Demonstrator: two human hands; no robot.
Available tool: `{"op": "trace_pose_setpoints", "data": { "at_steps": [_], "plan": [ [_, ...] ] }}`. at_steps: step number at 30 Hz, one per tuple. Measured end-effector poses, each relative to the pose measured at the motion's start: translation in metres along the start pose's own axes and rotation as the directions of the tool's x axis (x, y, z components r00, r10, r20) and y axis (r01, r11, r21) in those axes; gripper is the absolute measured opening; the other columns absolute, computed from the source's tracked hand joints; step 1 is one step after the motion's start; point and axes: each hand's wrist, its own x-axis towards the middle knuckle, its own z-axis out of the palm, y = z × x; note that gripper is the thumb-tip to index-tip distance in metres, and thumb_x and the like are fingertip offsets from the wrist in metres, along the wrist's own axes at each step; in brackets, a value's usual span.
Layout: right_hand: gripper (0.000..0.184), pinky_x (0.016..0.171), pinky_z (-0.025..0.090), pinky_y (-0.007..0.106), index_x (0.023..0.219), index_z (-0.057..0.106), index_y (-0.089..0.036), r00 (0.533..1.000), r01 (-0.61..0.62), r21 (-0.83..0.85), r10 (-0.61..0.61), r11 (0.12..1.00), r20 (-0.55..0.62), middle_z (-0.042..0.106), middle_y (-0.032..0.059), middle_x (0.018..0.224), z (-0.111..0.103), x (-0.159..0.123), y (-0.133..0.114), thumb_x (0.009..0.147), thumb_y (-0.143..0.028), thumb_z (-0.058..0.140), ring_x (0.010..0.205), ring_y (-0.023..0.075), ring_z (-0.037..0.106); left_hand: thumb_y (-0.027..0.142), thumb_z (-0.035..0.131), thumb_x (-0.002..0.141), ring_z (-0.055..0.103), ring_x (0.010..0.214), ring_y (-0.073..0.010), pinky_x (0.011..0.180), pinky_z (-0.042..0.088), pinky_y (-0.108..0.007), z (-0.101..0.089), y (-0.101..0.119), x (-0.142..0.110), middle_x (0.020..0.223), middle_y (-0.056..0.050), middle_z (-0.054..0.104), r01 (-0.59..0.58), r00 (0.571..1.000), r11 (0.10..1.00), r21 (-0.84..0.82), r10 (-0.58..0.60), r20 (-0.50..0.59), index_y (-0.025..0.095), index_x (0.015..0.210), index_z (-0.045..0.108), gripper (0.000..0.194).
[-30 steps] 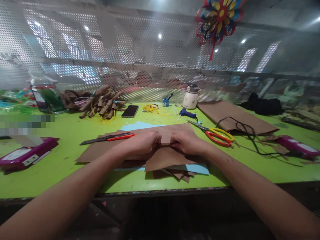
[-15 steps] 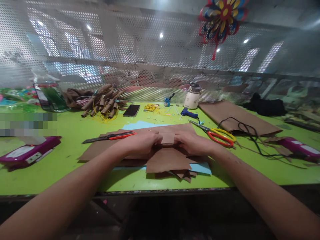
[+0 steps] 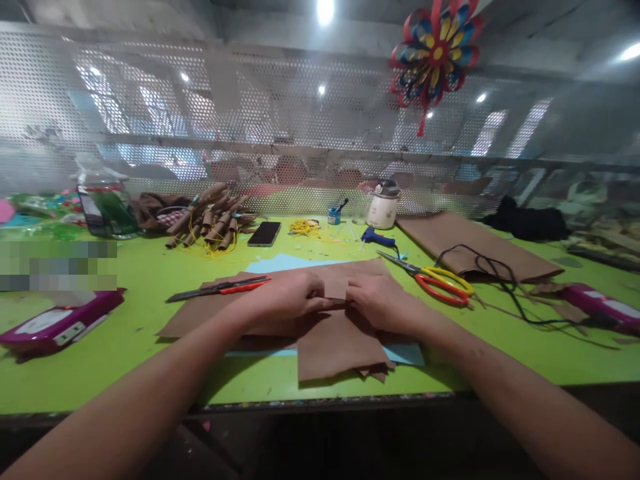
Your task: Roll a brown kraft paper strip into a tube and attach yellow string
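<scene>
A small piece of brown paper (image 3: 340,347) lies toward me on top of larger brown sheets (image 3: 193,317). My left hand (image 3: 295,297) pinches its far edge, fingers curled and closed. On the same edge, a little to the right, my right hand (image 3: 375,300) is closed too, so the paper is gripped between both hands. A narrow rolled or folded strip shows between my fingertips. Light blue paper (image 3: 285,264) sticks out from under the brown sheets. Left of my left hand rests a red and black utility knife (image 3: 225,288).
Scissors (image 3: 443,283) with red and yellow handles and a blue glue gun (image 3: 377,237) lie to the right. Behind are a phone (image 3: 264,234), rolled brown paper tubes (image 3: 213,223), a white bottle (image 3: 383,207) and a folded brown sheet (image 3: 480,250). A purple power strip (image 3: 63,323) sits left.
The near part of the small brown paper has spread further toward me, and the edge between my fingers has become a thinner strip. My hands are slightly closer together. The view has tilted up.
</scene>
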Motion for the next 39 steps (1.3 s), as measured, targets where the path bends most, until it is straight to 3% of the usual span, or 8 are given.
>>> {"op": "trace_pose_setpoints", "data": {
  "at_steps": [4,14,20,25,27,30,34,39],
  "plan": [
    [0.015,0.063,0.033,0.031,0.082,0.059,-0.014,0.981,0.098,-0.173,-0.125,0.98,-0.152,0.061,0.0084,0.084,0.001,0.0,-0.005,0.083,-0.009,0.045,0.076,0.0187,0.05,0.051,0.03,0.09,0.045,0.056,-0.0125,0.054,0.032,-0.024,-0.006,0.0,0.006,0.066,-0.004,0.061,0.079,0.997,0.988,-0.129,-0.078,0.014,0.015,0.079,0.065,0.051],
    [0.024,0.069,0.035,0.033,0.076,0.056,-0.015,0.919,0.173,-0.278,-0.257,0.945,-0.3,0.056,0.0082,0.081,-0.009,-0.002,-0.017,0.091,-0.012,0.037,0.08,0.0199,0.044,0.04,0.045,0.089,0.053,0.101,-0.0158,0.086,0.038,-0.026,-0.031,-0.001,-0.007,0.116,0.0,0.063,-0.044,0.969,0.832,-0.554,0.17,0.179,0.025,0.107,0.063,0.03],
    [0.023,0.068,0.035,0.033,0.074,0.056,-0.015,0.893,0.141,-0.251,-0.232,0.958,-0.385,0.056,0.0076,0.079,-0.003,0.0,-0.013,0.089,-0.011,0.04,0.078,0.0195,0.043,0.046,0.048,0.086,0.05,0.079,-0.0145,0.073,0.039,-0.026,-0.018,-0.009,-0.001,0.089,-0.002,0.062,0.068,0.971,0.739,-0.671,0.107,0.216,0.016,0.09,0.064,0.034],
    [0.007,0.071,0.04,0.032,0.083,0.061,-0.015,0.892,0.154,0.083,-0.102,0.985,-0.44,0.058,0.0075,0.085,-0.003,0.003,-0.008,0.084,-0.02,0.055,0.081,0.0188,0.049,0.05,0.044,0.087,0.049,0.075,-0.0141,0.068,0.038,-0.025,-0.013,-0.013,0.002,0.085,-0.002,0.06,0.046,0.969,0.827,-0.56,0.1,0.226,0.016,0.093,0.064,0.039],
    [0.018,0.074,0.042,0.031,0.095,0.062,-0.015,0.902,0.131,0.306,0.015,0.943,-0.432,0.061,0.0075,0.09,-0.006,0.003,-0.006,0.082,-0.028,0.06,0.083,0.0177,0.053,0.05,0.043,0.088,0.053,0.084,-0.0164,0.072,0.039,-0.026,-0.013,-0.011,0.002,0.095,-0.003,0.063,-0.003,0.977,0.867,-0.498,0.108,0.182,0.019,0.101,0.064,0.039],
    [0.025,0.068,0.043,0.027,0.093,0.065,-0.015,0.943,0.017,0.538,0.166,0.842,-0.289,0.064,0.0054,0.085,-0.008,0.003,-0.004,0.085,-0.036,0.055,0.075,0.0147,0.055,0.045,0.04,0.091,0.053,0.103,-0.0185,0.087,0.038,-0.027,-0.012,-0.003,0.002,0.118,-0.003,0.061,-0.117,0.98,0.881,-0.459,0.176,0.089,0.025,0.117,0.059,0.038],
    [0.03,0.059,0.038,0.023,0.077,0.068,-0.014,0.97,-0.113,0.658,0.227,0.745,-0.091,0.064,0.002,0.071,-0.007,0.004,-0.002,0.086,-0.037,0.051,0.066,0.0122,0.052,0.038,0.039,0.093,0.054,0.103,-0.0187,0.088,0.038,-0.028,-0.01,0.008,0.002,0.12,-0.004,0.061,-0.182,0.982,0.919,-0.35,0.187,-0.02,0.024,0.118,0.058,0.035],
    [0.029,0.052,0.034,0.022,0.078,0.068,-0.014,0.966,-0.163,0.725,0.257,0.67,-0.021,0.06,0.0007,0.066,-0.007,0.002,0.001,0.083,-0.04,0.054,0.059,0.0102,0.048,0.036,0.039,0.092,0.057,0.084,-0.0178,0.074,0.041,-0.028,-0.003,0.01,0.002,0.103,-0.005,0.066,-0.138,0.989,0.971,-0.195,0.123,-0.087,0.021,0.107,0.061,0.031]
  ]
}}
